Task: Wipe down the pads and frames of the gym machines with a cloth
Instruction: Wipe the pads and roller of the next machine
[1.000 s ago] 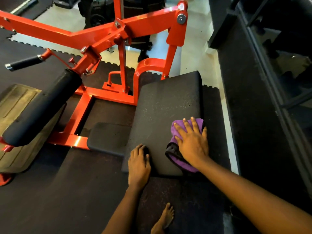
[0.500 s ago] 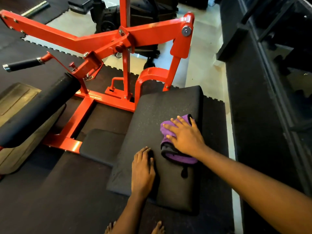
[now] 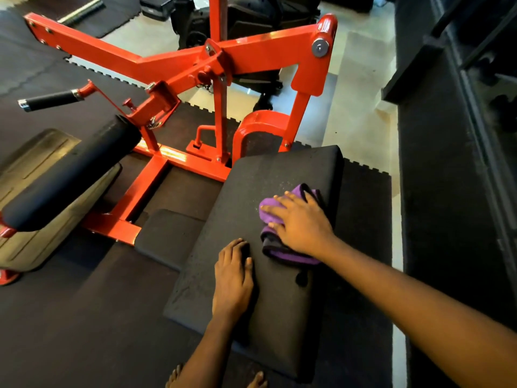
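One cloth [image 3: 288, 254] slid leftward under right hand [image 3: 303, 225], nearer left hand [image 3: 233, 278]

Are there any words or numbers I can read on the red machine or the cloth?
None: no word, number, brand or sign can be read anywhere in this picture.
The red frame is plain paint with bolts.
The black pad and the purple cloth carry no label.
The tan plate shows only raised lines, no letters.
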Tool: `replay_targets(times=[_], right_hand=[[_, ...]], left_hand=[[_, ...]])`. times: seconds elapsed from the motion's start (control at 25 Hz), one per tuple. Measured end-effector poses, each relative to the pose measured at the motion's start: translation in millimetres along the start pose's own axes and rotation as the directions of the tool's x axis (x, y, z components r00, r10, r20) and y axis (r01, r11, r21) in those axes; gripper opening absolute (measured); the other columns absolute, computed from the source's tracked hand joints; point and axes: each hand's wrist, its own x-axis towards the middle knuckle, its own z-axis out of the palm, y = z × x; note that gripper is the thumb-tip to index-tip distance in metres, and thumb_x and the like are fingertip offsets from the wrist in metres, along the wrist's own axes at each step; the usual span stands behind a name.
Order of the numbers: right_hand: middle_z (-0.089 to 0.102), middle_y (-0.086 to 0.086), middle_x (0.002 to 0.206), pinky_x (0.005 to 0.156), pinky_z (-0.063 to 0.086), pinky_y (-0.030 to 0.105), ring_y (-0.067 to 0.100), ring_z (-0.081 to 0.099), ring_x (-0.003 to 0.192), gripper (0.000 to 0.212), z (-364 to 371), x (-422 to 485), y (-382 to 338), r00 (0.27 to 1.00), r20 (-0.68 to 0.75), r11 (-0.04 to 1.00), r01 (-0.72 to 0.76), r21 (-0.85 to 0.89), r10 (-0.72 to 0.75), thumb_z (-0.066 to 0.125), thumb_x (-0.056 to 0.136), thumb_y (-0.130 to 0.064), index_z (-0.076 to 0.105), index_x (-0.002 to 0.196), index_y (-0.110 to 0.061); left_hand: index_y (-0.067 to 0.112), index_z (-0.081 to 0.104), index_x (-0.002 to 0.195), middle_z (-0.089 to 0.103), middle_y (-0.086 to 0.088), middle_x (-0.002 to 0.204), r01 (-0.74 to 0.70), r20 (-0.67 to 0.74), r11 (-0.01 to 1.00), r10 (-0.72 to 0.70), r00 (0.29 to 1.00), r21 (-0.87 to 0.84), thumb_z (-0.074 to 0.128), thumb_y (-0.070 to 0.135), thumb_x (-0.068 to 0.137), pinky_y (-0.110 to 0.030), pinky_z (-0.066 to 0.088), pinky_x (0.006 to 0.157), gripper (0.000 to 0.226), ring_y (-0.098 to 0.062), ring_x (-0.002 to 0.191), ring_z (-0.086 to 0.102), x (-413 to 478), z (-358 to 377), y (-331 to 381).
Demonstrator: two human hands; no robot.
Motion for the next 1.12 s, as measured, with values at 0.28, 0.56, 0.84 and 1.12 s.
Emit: replay_targets(times=[0.28,0.56,0.84,1.12], right_hand=[[0.051,-0.002,0.150,0.119,0.020,0.046,0.024,0.038,0.144,0.046,-7,56,56,0.972,-0.030,0.972,-0.234,0.013,0.234,0.052,0.098,-0.047,0.050,0.144,-0.041],[0.054,-0.003,0.147,0.116,0.025,0.042,0.022,0.044,0.141,0.045,-2,30,26,1.000,-0.001,0.998,0.003,0.058,-0.003,0.052,0.099,-0.045,0.051,0.144,-0.041],[0.049,-0.006,0.153,0.119,0.020,0.046,0.022,0.037,0.145,0.047,-8,104,101,0.936,-0.017,0.932,-0.348,0.104,0.351,0.053,0.099,-0.047,0.049,0.145,-0.042],[0.046,-0.004,0.155,0.121,0.019,0.048,0.022,0.035,0.147,0.049,-8,106,107,0.963,0.014,0.961,-0.271,0.052,0.271,0.049,0.100,-0.049,0.045,0.149,-0.039]], left_hand=[[0.017,0.054,0.134,0.047,0.004,0.142,0.004,-0.008,1.000,-0.004,1.000,0.007,0.034,0.042,0.099,-0.035,0.031,0.110,0.047,-0.012,0.132,0.039,-1,-2,3],[0.015,0.058,0.123,0.054,0.000,0.128,0.004,-0.010,0.998,-0.003,1.000,0.066,0.034,0.043,0.096,-0.037,0.040,0.101,0.045,-0.020,0.119,0.047,10,-6,8],[0.016,0.056,0.122,0.051,-0.001,0.130,-0.014,0.048,0.999,0.012,0.999,0.039,0.038,0.035,0.099,-0.035,0.035,0.105,0.035,-0.018,0.123,0.042,68,6,20],[0.021,0.053,0.128,0.046,0.007,0.135,0.015,0.058,1.000,-0.014,0.998,-0.018,0.037,0.032,0.102,-0.029,0.029,0.106,0.033,-0.010,0.127,0.038,67,9,15]])
